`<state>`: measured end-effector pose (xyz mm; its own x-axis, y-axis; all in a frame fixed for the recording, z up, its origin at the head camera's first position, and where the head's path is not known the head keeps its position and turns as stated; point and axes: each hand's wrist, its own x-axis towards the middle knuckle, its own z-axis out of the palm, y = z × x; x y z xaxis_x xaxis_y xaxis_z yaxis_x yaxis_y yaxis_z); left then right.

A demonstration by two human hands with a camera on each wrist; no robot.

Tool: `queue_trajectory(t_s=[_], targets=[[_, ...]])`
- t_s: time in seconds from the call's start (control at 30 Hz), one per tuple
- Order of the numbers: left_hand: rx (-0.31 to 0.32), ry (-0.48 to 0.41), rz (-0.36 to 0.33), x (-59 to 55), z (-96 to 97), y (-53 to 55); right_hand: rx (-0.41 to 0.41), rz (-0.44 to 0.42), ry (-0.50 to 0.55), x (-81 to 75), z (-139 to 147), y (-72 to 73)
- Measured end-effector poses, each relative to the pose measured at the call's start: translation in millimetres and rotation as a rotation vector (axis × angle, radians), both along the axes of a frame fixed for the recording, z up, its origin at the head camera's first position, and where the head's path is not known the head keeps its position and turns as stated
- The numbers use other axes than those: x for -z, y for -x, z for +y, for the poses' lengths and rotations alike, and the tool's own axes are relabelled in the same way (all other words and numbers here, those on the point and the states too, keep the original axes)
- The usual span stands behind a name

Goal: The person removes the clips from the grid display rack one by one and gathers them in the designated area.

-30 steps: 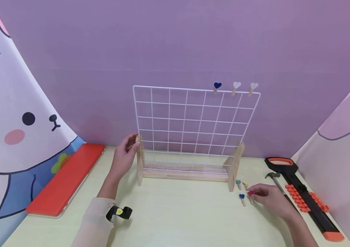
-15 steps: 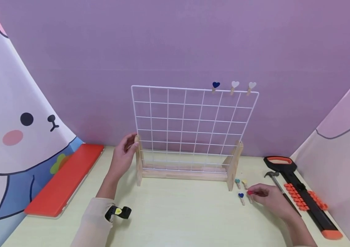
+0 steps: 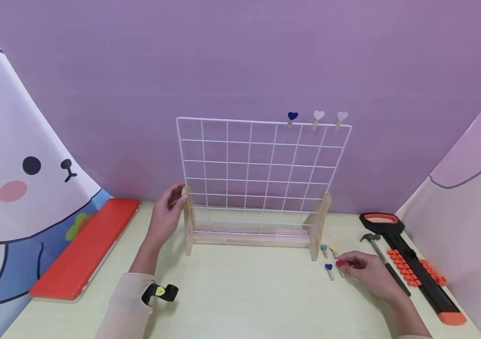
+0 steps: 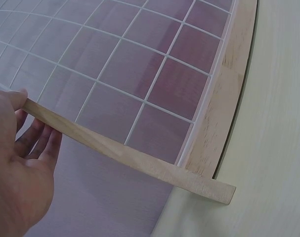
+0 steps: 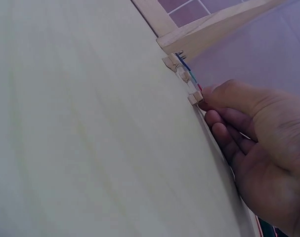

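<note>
A white wire grid (image 3: 257, 160) stands in a wooden stand (image 3: 250, 240). My left hand (image 3: 166, 214) grips the top of the stand's left upright (image 4: 135, 160), thumb on one side and fingers on the other. By the stand's right foot, my right hand (image 3: 369, 273) pinches a clothespin with a red heart (image 3: 340, 263) between thumb and fingers, at the tabletop. Next to it lie clothespins with a blue heart (image 3: 329, 267), a teal heart (image 3: 323, 247) and a yellow heart (image 3: 333, 248). One dark blue heart clothespin (image 3: 292, 116) and two white ones (image 3: 318, 115) sit clipped on the grid's top wire.
On the right lie a small hammer (image 3: 386, 263) and a long black tool with orange parts (image 3: 418, 268), close to my right hand. A red flat panel (image 3: 87, 249) lies at the left. A purple backdrop (image 3: 240, 56) rises behind the grid.
The whole view has shifted slightly, so things appear a little further left. Both hands keep their places, and the red heart's face looks tilted more toward the camera.
</note>
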<state>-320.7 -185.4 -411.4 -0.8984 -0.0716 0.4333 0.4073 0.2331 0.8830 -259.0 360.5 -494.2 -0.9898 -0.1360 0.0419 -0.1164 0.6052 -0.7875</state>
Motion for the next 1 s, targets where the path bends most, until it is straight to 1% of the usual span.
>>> queue_trajectory(t_s=[0.4,0.57,0.67,0.73,0.83,0.93,1.0], targets=[[0.002,-0.006,0.019,1.7,-0.2,1.9,0.020,0.000,0.020,-0.1,0.9,0.3],[0.005,-0.013,0.017,2.1,1.1,3.0,0.011,0.005,0.038,1.7,4.4,-0.8],[0.015,-0.009,0.013,1.4,1.8,2.2,0.046,0.009,0.012,-0.8,7.6,-2.8],[0.015,-0.009,0.010,1.3,1.6,1.4,0.080,0.006,-0.002,-5.9,9.4,-4.0],[0.009,-0.013,0.015,1.4,0.8,0.5,0.126,0.039,0.008,-18.2,12.3,-4.2],[0.010,-0.019,0.013,1.0,0.6,0.0,0.129,0.113,0.037,-38.3,13.9,-4.0],[0.012,-0.022,0.013,1.2,0.9,0.2,0.120,0.161,0.043,-55.3,13.3,-3.8]])
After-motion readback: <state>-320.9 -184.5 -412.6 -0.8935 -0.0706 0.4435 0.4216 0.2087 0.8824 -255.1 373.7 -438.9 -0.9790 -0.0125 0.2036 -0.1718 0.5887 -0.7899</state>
